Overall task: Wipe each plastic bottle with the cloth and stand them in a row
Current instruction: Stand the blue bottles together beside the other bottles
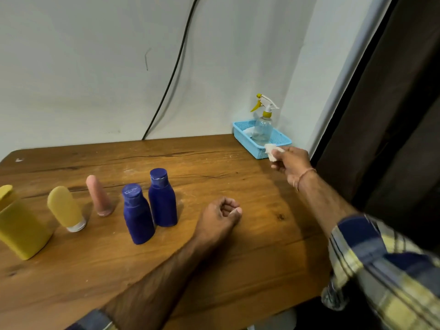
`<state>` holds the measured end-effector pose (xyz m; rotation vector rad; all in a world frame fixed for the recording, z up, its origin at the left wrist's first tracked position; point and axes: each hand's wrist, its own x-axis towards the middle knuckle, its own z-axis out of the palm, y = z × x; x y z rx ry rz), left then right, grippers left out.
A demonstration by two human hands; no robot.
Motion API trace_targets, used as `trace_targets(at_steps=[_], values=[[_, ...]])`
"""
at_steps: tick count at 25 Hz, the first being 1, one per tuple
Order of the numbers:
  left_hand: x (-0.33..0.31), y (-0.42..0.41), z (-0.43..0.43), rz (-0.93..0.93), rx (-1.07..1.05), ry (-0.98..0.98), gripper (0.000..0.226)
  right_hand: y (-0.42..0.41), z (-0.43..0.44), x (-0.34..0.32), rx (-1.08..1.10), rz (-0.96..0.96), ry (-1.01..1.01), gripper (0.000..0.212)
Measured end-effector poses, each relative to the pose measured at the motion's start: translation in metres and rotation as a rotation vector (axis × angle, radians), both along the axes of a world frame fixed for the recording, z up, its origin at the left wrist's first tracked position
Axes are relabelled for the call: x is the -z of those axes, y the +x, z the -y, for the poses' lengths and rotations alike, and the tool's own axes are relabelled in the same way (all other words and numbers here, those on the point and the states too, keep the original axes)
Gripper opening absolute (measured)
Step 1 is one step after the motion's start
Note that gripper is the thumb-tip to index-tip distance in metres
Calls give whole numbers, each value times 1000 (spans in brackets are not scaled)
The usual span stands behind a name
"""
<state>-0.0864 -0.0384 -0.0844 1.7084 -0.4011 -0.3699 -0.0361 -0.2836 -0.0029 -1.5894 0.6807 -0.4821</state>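
Note:
Several plastic bottles stand in a row across the left half of the wooden table [250, 234]: a big yellow bottle [20, 225], a yellow tube [65, 209] on its white cap, a pink tube [98, 195], and two blue bottles [138, 214] [163, 198]. My left hand [220, 216] rests on the table just right of the blue bottles, fingers curled, holding nothing. My right hand [289, 164] pinches a small white cloth [272, 151] at the near edge of the blue basket [283, 140].
The blue basket sits at the table's far right corner with a clear spray bottle [263, 126] standing in it. A black cable [176, 65] runs down the wall behind. A dark curtain [392, 115] hangs at the right, past the table edge.

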Motion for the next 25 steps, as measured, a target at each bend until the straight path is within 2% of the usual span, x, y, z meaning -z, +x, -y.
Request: trace_targets(at_steps=[4, 7, 10, 15, 17, 20, 23, 25], values=[[4, 36, 22, 70, -74, 28, 11, 76, 31, -10, 92, -121, -343, 18], [8, 50, 28, 87, -75, 32, 7, 114, 39, -10, 50, -201, -560, 32], [11, 51, 26, 132, -62, 23, 6, 139, 49, 1, 37, -404, -738, 42], [12, 52, 23, 153, -53, 19, 7, 155, 52, 15, -75, -643, -977, 31], [13, 52, 23, 162, -57, 15, 6, 154, 52, 11, -102, -691, -998, 36], [16, 54, 24, 181, -69, 28, 4, 144, 42, 4, -99, -588, -1002, 32], [17, 53, 27, 188, -93, 23, 7, 107, 7, 7, 14, -291, -1042, 26], [12, 49, 28, 194, -117, 51, 7, 71, -27, 16, -18, -78, -1070, 26]])
